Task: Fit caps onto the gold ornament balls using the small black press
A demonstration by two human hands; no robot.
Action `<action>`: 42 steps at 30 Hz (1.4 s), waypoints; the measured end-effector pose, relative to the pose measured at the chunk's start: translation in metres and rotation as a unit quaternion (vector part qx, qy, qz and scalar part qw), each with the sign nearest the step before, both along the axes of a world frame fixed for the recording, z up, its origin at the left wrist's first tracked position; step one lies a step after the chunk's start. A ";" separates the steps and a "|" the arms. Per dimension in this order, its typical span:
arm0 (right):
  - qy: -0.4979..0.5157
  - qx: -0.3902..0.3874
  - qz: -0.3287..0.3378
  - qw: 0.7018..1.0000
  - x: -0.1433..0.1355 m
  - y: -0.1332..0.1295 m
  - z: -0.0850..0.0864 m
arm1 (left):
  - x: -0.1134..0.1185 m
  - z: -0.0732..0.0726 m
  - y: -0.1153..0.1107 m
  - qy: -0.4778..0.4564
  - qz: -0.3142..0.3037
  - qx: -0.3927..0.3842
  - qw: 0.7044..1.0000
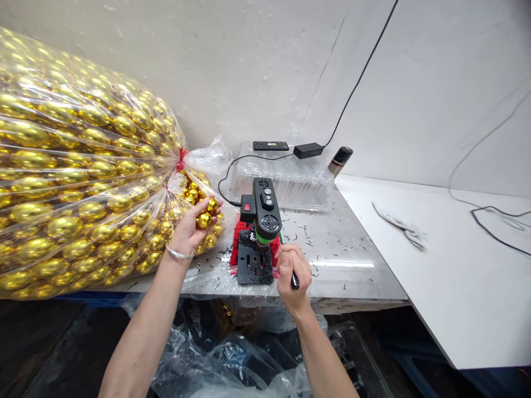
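My left hand (191,228) is closed around a few shiny gold balls (204,220) at the mouth of a clear bag. In my right hand (293,276) is a black-tipped handle (295,281); the rest of that tool is mostly hidden by my fingers. Between the hands stands a small black machine (267,213) with round vents and a red switch. Its head overhangs a slotted black base plate (249,268), and my right fist is just right of that plate. Red material (235,249) strewn with black bits lies under the plate.
A huge clear bag of gold balls (62,166) fills the left. Behind the machine are a clear plastic tray (286,190), a remote control (271,146), a power adapter (308,150) and a canister (341,160). A glove (400,226) lies on the white table (464,287). Plastic sheeting (232,359) hangs below.
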State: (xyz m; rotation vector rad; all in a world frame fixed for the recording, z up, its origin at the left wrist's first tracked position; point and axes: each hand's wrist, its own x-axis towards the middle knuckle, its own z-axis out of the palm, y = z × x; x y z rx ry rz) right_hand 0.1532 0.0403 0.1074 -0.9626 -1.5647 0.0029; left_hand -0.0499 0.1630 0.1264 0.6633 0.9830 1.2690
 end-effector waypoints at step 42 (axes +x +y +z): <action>-0.022 -0.012 0.011 1.000 0.006 0.002 0.012 | 0.067 -0.081 -0.072 0.637 -0.189 0.262 0.700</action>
